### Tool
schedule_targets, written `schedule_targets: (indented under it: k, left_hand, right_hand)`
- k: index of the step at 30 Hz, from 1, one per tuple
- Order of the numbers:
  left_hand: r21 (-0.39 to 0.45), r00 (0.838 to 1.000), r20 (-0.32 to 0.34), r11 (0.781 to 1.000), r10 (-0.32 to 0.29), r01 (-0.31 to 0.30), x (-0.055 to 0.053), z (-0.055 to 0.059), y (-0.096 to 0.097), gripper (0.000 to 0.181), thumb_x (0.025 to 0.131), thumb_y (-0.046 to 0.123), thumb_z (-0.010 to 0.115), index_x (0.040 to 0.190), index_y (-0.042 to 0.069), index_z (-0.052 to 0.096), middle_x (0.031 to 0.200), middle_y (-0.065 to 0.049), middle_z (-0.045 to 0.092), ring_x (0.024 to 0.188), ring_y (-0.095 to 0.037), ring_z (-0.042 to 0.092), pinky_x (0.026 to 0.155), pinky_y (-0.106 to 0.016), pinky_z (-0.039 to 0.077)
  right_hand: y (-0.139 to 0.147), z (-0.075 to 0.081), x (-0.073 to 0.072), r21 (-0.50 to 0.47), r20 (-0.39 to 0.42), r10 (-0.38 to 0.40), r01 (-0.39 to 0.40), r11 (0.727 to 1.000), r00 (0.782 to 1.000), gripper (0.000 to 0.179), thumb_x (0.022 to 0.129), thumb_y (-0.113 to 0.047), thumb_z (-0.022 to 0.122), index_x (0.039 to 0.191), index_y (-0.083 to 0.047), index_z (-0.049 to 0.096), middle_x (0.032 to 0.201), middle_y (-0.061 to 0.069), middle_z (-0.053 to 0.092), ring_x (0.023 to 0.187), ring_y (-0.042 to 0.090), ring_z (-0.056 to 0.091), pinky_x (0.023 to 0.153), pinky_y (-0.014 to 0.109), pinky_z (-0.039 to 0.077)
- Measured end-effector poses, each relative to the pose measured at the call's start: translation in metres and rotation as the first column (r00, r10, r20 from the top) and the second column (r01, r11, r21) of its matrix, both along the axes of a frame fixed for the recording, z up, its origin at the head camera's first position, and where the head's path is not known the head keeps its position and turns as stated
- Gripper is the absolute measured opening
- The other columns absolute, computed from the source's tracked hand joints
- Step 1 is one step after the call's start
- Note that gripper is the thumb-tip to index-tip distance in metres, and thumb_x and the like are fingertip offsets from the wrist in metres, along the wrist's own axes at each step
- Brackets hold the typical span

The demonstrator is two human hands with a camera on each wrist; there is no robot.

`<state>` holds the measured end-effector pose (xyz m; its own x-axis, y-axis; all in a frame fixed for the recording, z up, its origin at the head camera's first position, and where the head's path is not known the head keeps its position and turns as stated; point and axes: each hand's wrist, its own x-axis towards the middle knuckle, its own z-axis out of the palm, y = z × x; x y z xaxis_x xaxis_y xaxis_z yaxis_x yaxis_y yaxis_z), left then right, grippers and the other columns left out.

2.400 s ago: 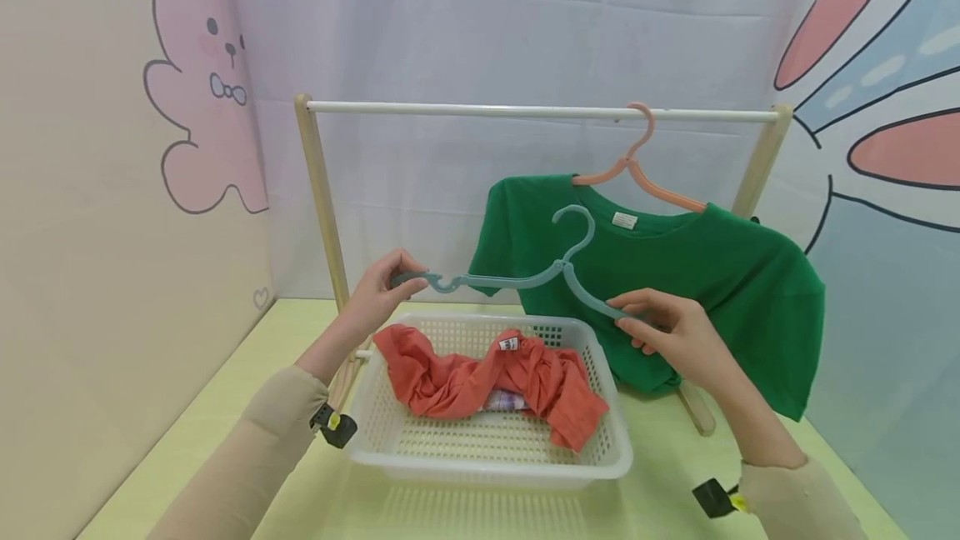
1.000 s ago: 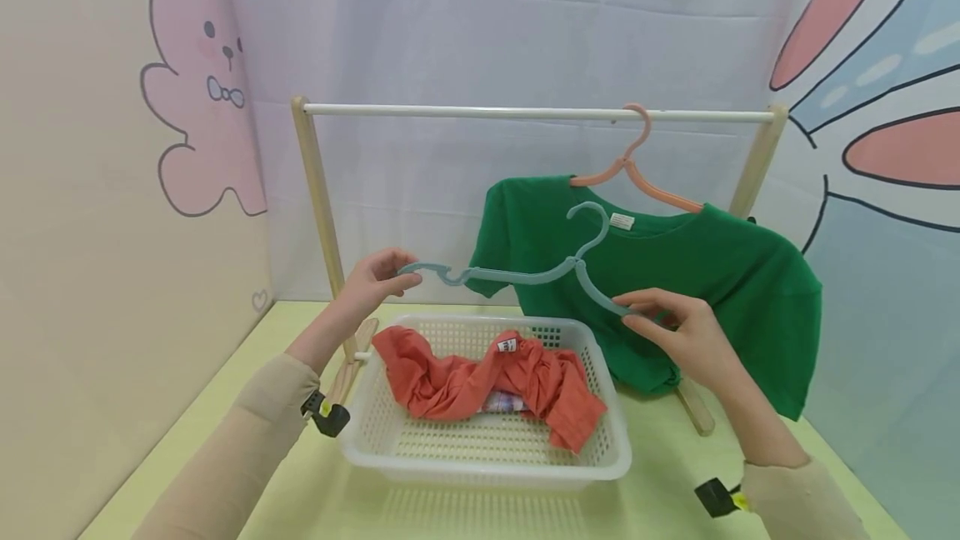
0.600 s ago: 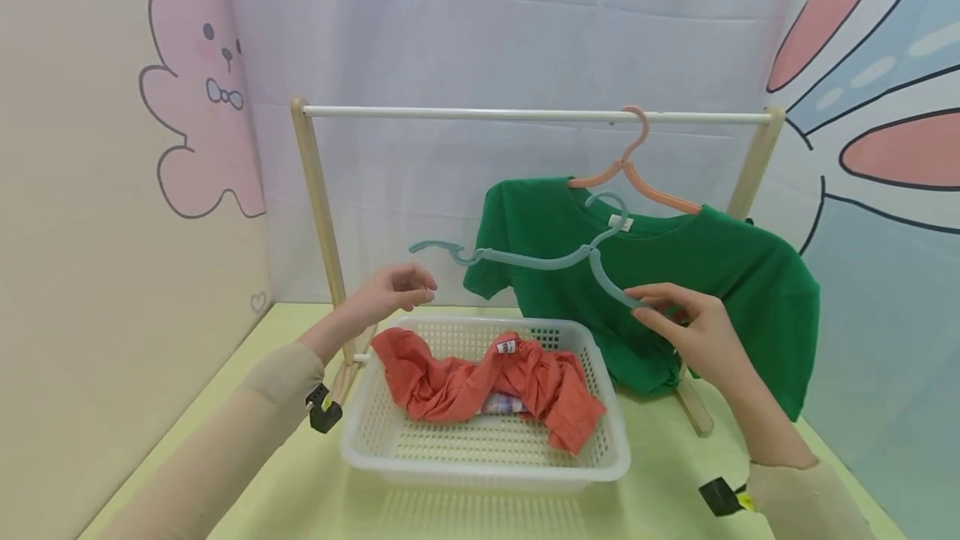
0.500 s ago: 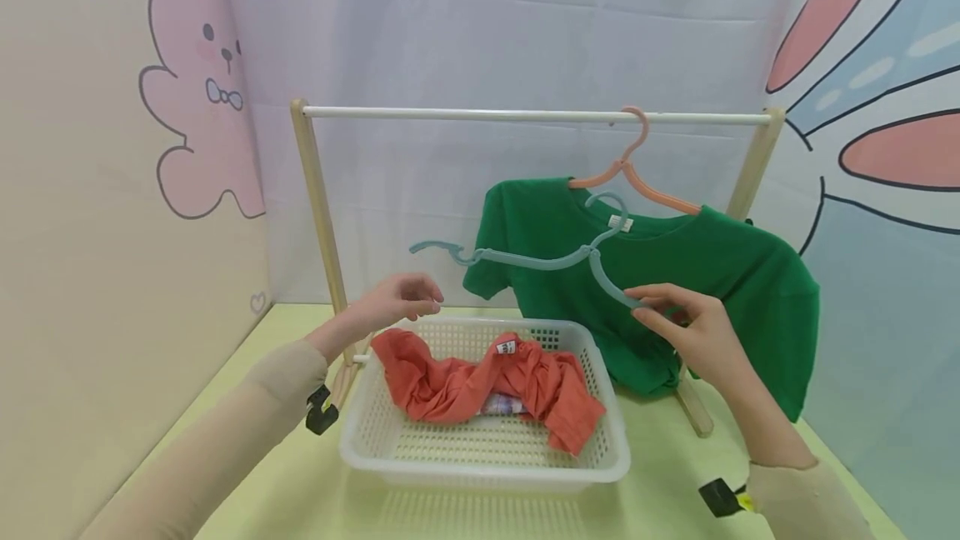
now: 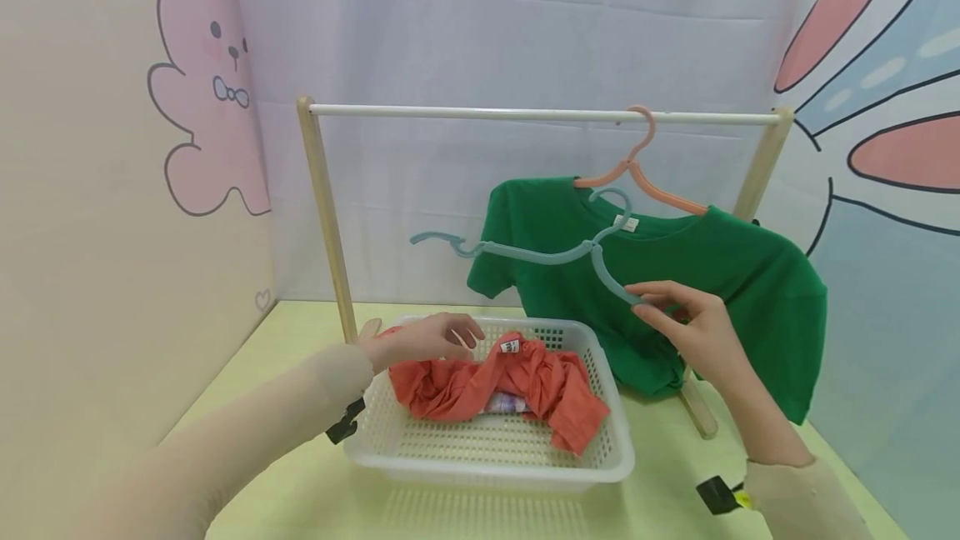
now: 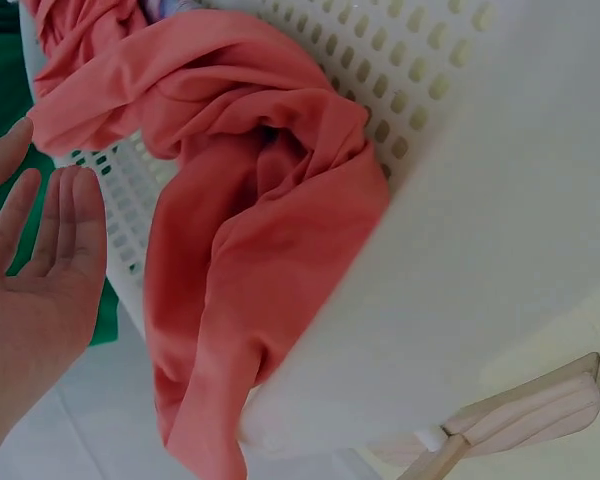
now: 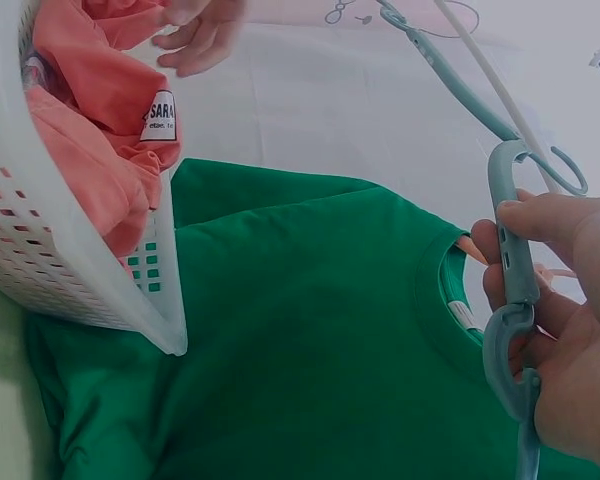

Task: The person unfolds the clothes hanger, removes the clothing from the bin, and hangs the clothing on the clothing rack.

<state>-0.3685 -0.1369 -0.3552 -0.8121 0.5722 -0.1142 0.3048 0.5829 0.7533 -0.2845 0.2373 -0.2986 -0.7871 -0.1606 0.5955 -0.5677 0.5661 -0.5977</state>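
A pale blue-green folding hanger is held up by my right hand, thumb and fingers pinching one of its arms. The right wrist view shows the same hanger between the fingertips. My left hand is over the left part of the white basket, fingers loosely bent and holding nothing. Below it in the basket lies a crumpled coral-red garment with a white label. The left wrist view has this garment beside the left hand, with a gap between them.
A green T-shirt hangs on an orange hanger from the rack's white rod. Wooden posts support the rod at both ends. A purplish-white patterned cloth peeks out beneath the coral garment.
My left hand has let go of the hanger's left end and moved down and right, over the basket. My right hand has shifted slightly right, raising the hanger a little.
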Motion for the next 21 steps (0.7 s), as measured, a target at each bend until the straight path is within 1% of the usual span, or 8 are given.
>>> schedule_targets:
  k: [2,6,10,14,16,19,21]
  left_hand:
    - [-0.036,1.0,0.0,0.999,-0.003,0.003,0.0,-0.005,0.004,0.034,0.092,0.015,0.068,0.124,0.011,0.06,0.121,-0.01,0.065,0.11,-0.022,0.063,0.094,-0.04,0.057]
    - [-0.089,1.0,-0.009,0.996,-0.008,0.007,-0.001,-0.014,0.01,0.032,0.091,0.015,0.071,0.121,0.01,0.062,0.117,-0.007,0.067,0.107,-0.021,0.065,0.092,-0.036,0.057]
    - [-0.145,0.999,-0.031,0.989,-0.008,0.003,0.001,-0.016,0.016,0.028,0.091,0.019,0.071,0.118,0.014,0.065,0.112,-0.003,0.068,0.103,-0.018,0.064,0.091,-0.037,0.057]
    - [-0.19,0.997,-0.082,0.982,0.001,-0.017,0.002,-0.019,0.025,0.025,0.091,0.025,0.071,0.114,0.017,0.067,0.108,0.0,0.069,0.097,-0.014,0.063,0.088,-0.034,0.057]
    - [-0.189,0.993,-0.119,0.982,0.003,-0.026,0.002,-0.021,0.029,0.02,0.092,0.025,0.07,0.109,0.016,0.069,0.104,0.0,0.07,0.092,-0.013,0.064,0.084,-0.031,0.057]
    - [-0.161,0.983,-0.185,0.987,-0.012,-0.018,-0.002,-0.021,0.032,0.01,0.094,0.019,0.067,0.101,0.012,0.071,0.098,-0.002,0.072,0.084,-0.013,0.063,0.078,-0.027,0.055]
    - [-0.137,0.976,-0.217,0.99,-0.018,-0.012,-0.005,-0.019,0.032,0.008,0.095,0.013,0.064,0.096,0.011,0.071,0.095,-0.003,0.073,0.08,-0.013,0.064,0.074,-0.025,0.054]
  right_hand:
    - [-0.001,0.0,0.0,0.004,0.001,-0.002,0.002,1.0,1.0,0.023,0.096,-0.015,0.065,0.118,-0.011,0.071,0.097,-0.026,0.065,0.085,-0.004,0.059,0.067,0.015,0.049]
    - [-0.001,-0.001,-0.001,0.008,0.006,-0.003,0.003,1.0,1.0,0.024,0.096,-0.016,0.065,0.119,-0.012,0.071,0.097,-0.024,0.065,0.085,-0.003,0.059,0.067,0.015,0.049]
    - [0.0,-0.001,0.0,0.009,0.013,-0.007,0.007,1.0,1.0,0.024,0.096,-0.017,0.065,0.119,-0.012,0.071,0.097,-0.025,0.065,0.084,-0.002,0.059,0.067,0.016,0.049]
    - [0.0,-0.002,-0.001,0.011,0.016,-0.004,0.004,1.0,1.0,0.024,0.096,-0.017,0.065,0.119,-0.012,0.07,0.097,-0.026,0.064,0.085,-0.003,0.059,0.068,0.015,0.049]
    - [0.0,-0.002,-0.001,0.011,0.017,-0.003,0.003,1.0,1.0,0.024,0.096,-0.017,0.065,0.119,-0.012,0.07,0.097,-0.027,0.064,0.086,-0.003,0.059,0.069,0.015,0.05]
    - [0.0,-0.003,0.0,0.011,0.016,-0.003,0.003,1.0,1.0,0.024,0.096,-0.017,0.065,0.12,-0.012,0.07,0.098,-0.028,0.064,0.087,-0.004,0.059,0.069,0.015,0.049]
    - [0.0,-0.003,0.0,0.013,0.017,-0.004,0.004,1.0,1.0,0.025,0.096,-0.017,0.065,0.12,-0.012,0.07,0.099,-0.028,0.064,0.087,-0.005,0.059,0.07,0.014,0.049]
